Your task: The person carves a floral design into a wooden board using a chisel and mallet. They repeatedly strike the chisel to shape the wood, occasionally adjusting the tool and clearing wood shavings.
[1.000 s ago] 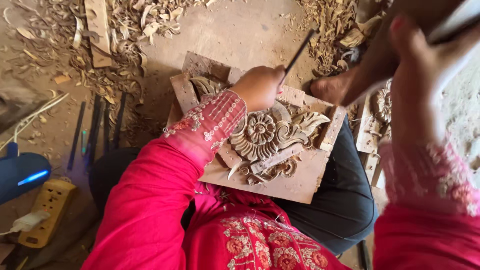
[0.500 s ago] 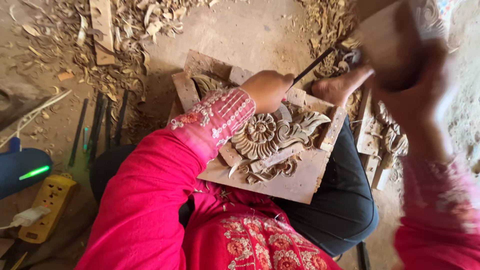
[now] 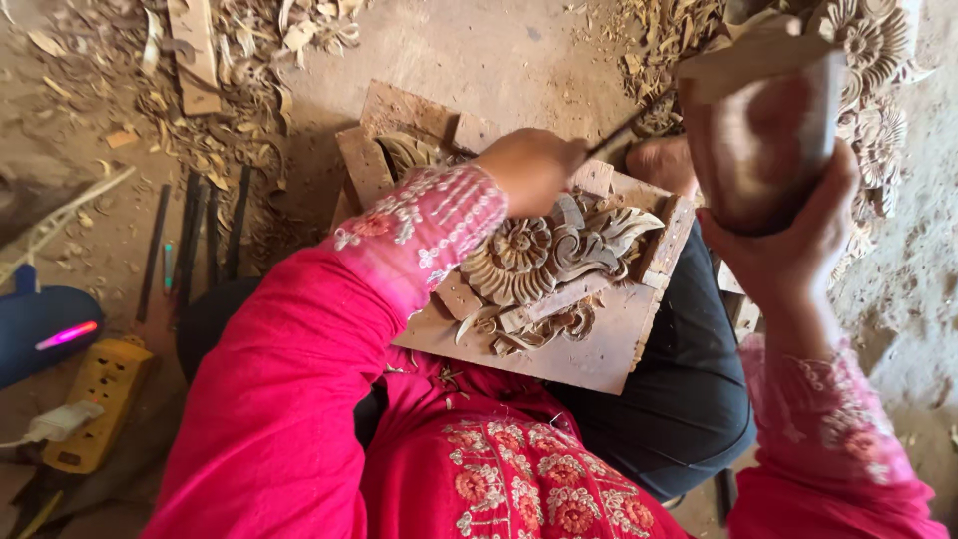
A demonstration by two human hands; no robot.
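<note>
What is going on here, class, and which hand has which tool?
A person in a pink embroidered top sits on the floor with a carved wooden panel propped on their lap. The left hand grips a thin chisel set against the panel's upper edge. The right hand holds a wooden mallet raised above it. A flower and leaves are already cut in relief. Wood shavings litter the floor, and spare chisels lie to the left beside a yellow power strip.

We see a dusty earthen floor (image 3: 499, 50) littered with wood shavings (image 3: 269, 40). Spare chisels (image 3: 200, 240) lie in a row at left, near a yellow power strip (image 3: 95, 399) and a white plug (image 3: 60, 421).
</note>
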